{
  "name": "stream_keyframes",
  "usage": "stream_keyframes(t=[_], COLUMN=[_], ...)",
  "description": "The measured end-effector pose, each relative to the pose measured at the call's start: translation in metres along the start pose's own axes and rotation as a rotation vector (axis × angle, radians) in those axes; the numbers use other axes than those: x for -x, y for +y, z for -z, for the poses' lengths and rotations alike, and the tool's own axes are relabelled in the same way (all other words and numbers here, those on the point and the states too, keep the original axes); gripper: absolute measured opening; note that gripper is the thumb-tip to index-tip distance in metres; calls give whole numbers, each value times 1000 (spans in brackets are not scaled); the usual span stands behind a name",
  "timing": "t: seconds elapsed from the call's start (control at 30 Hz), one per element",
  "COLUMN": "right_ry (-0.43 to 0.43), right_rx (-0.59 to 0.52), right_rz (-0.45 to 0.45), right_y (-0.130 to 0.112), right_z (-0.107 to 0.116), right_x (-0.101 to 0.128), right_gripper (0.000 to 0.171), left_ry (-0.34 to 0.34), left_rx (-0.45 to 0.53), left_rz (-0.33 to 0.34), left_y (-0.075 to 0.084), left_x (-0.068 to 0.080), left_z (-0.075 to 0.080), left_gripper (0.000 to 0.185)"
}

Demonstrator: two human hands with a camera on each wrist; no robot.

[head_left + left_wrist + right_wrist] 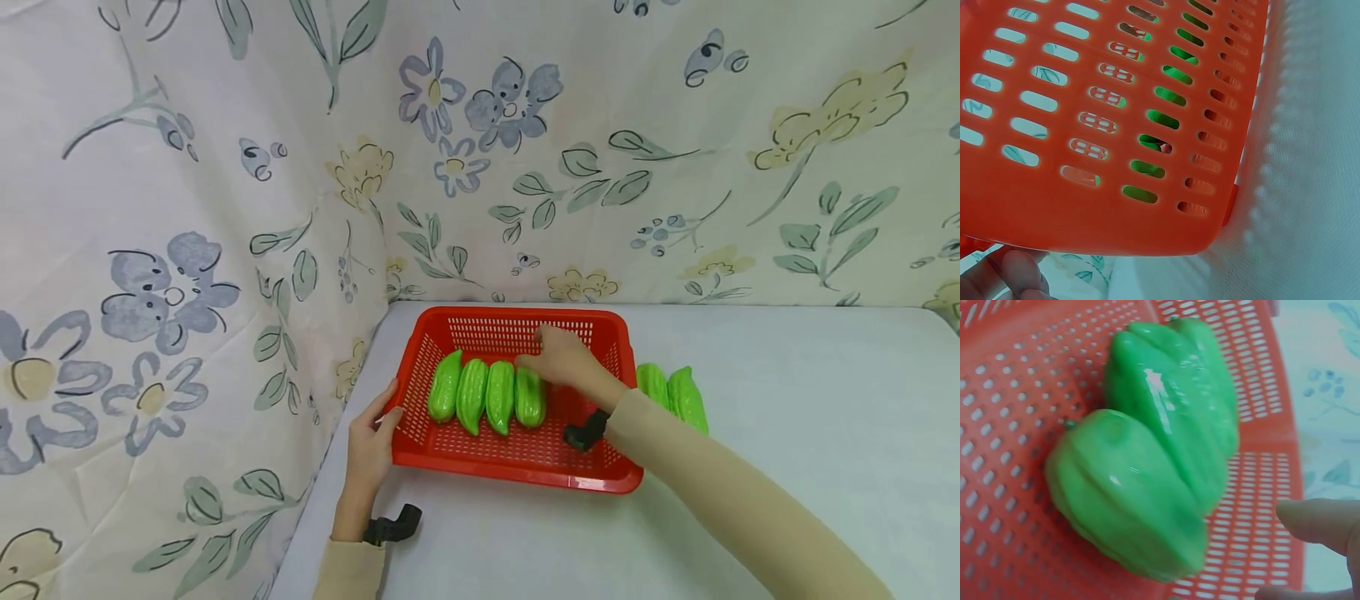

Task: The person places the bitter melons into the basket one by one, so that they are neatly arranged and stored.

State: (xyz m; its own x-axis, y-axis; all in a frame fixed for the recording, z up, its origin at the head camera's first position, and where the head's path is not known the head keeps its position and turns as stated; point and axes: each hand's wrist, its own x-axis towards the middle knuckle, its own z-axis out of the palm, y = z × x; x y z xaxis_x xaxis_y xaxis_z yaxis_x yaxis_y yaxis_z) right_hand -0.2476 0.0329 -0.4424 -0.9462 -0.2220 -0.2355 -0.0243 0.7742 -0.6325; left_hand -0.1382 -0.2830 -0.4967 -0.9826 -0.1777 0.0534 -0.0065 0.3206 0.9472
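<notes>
On the white table (787, 400), your red basket (517, 462) sits near the corner of the flowered cloth backdrop (187, 208). Head view: four green bitter gourds (487, 393) lie side by side in the basket, and two more gourds (671, 393) rest on the table just beyond its right wall, making six in all. Your right hand (564, 364) lies over the fourth gourd (529, 397), fingers bent down onto it; whether they pinch it cannot be told. Your left hand (370, 446) rests against the basket's left rim, fingers relaxed. Right wrist view alone shows the gourds' glossy ridged skin up close, with a fingertip (1322, 522) beside them. Left wrist view shows only the slotted basket wall (1116, 125), green visible through it. No writing is legible.
</notes>
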Motion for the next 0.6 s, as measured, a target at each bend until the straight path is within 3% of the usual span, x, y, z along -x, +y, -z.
stream_keyframes(t=[0.6], right_ry=[27], right_rx=[-176], right_rz=[107], right_y=[-5], right_z=[46], right_x=[26], right_gripper=[66], left_ry=[4], left_rx=[2], left_rz=[32], left_y=[3], left_x=[1], left_z=[-1], left_gripper=[47])
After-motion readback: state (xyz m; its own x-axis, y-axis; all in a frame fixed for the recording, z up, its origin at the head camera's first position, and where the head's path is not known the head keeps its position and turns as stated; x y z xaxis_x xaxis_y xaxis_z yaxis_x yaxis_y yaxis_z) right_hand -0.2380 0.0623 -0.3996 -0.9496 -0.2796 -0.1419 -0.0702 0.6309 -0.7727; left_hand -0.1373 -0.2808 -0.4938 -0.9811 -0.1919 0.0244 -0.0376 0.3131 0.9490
